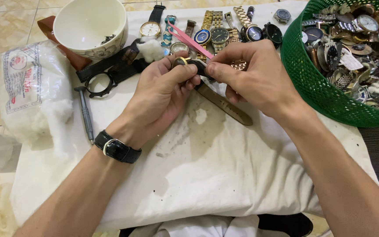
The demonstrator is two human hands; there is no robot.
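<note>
Wristwatch [185,62] with a gold-rimmed case sits pinched between both hands above the middle of a stained white cloth [224,175] spread over the desk. Its long axis runs diagonally, the brown leather strap [224,104] trailing from the case toward the lower right and resting on the cloth. The left hand [163,94], wearing a black watch at the wrist, grips the case with thumb and fingers. The right hand [255,74] clasps the case from the other side while holding a pink tool [189,41] pointing up-left. A green basket [316,87] of watches stands at right, a white bowl [88,26] at upper left.
</note>
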